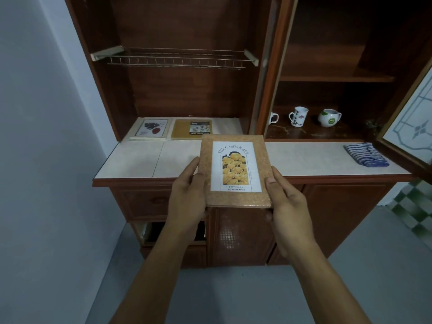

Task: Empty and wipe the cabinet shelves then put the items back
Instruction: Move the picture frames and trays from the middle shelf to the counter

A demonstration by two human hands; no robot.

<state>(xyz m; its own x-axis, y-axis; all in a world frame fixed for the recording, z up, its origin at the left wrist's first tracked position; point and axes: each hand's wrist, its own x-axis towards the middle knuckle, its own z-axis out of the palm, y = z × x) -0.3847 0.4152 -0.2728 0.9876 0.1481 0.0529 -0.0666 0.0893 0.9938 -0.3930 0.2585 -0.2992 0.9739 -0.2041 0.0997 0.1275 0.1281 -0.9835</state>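
Note:
I hold a cork photo frame (236, 170) with a yellow-flower print in front of the wooden cabinet, above the counter's front edge. My left hand (188, 195) grips its left side and my right hand (286, 206) grips its right side and lower corner. Two more frames lie flat at the back of the left compartment: a white one with a leaf print (150, 129) and a brown one (192, 129). Three mugs (298, 116) stand on the lower right shelf. A blue striped cloth (365, 154) lies folded on the white counter (135, 160).
A wire rack (175, 59) spans the upper left compartment. The right cabinet door (411, 127) with patterned glass hangs open over the counter's right end. Below, a drawer (149, 232) stands pulled out at the left. A wall bounds the left side.

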